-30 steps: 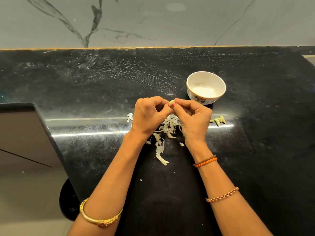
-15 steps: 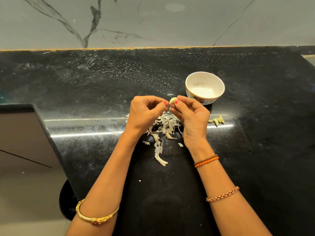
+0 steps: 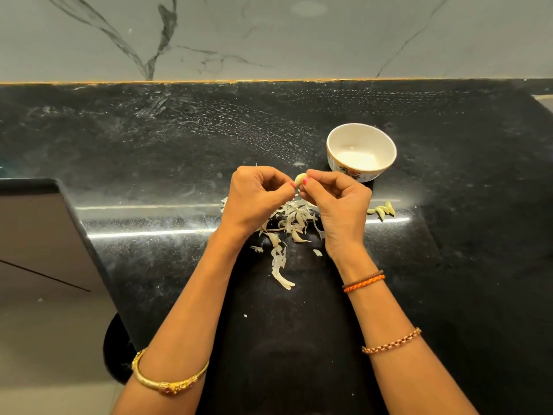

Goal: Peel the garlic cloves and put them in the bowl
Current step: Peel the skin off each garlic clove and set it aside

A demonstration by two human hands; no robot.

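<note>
- While both hands pinch it, the clove (image 3: 300, 178) sits between fingertips, mid-counter, just left of the bowl (image 3: 361, 151).
- Left hand (image 3: 258, 197) and right hand (image 3: 339, 202) are together, fingers curled, each nipping the clove.
- Clove likely light, firm, slick once bare; skin thin and papery. Best held at the ends w/ nails.
- Peels (image 3: 288, 224) look dry, curled, brittle, heaped below the hands.
- Cloves (image 3: 382, 209) lie toward the counter's (image 3: 149, 145) right side, pale, crescent-shaped.
- Bowl glossy ceramic, round; counter black polished stone.

Garlic clove (image 3: 300, 178) between both hands' fingers (image 3: 308, 181)
</note>
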